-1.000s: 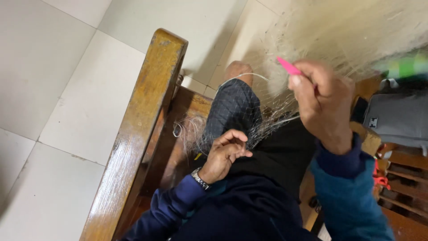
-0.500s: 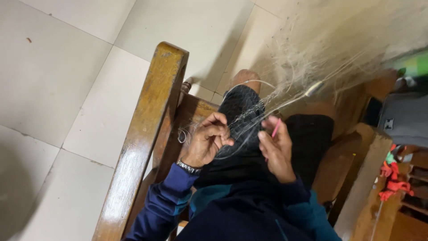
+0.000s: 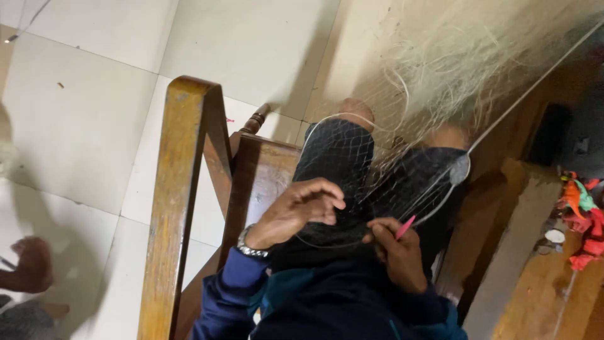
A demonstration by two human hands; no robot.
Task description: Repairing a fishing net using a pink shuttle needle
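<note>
the net (image 3: pixel 377 170), a fine pale mesh, is lying draped over the person's knees and trailing up and away into a loose, tangled heap toward the far side of the room. the left hand (image 3: pixel 302 211) is curling its fingers closed, pinching a bit of the mesh just above the lap. the right hand (image 3: pixel 396 252) is gripping a small pink needle (image 3: pixel 404 228), its tip poking up into the net just beside the left hand. a thin white cord (image 3: pixel 440 195) is looping around the patch being worked, with a little round piece (image 3: pixel 460 169) sitting on it by the right knee.

judging by how things are lying, the work is somewhere in the middle: only the small patch on the lap is being handled, and the large pale heap beyond is looking untouched and snarled, so a good deal seems left.

around the person, a wooden chair arm (image 3: pixel 179 208) is running close along the left side, with a carved chair panel (image 3: pixel 258 182) just behind the left hand, crowding that elbow. the white tiled floor (image 3: pixel 94 126) is spreading beyond. on the right a wooden bench (image 3: pixel 541 283) is carrying a bundle of red and green scraps (image 3: pixel 582 214). someone else's hand (image 3: pixel 28 264) is showing at the far left edge, well apart.
</note>
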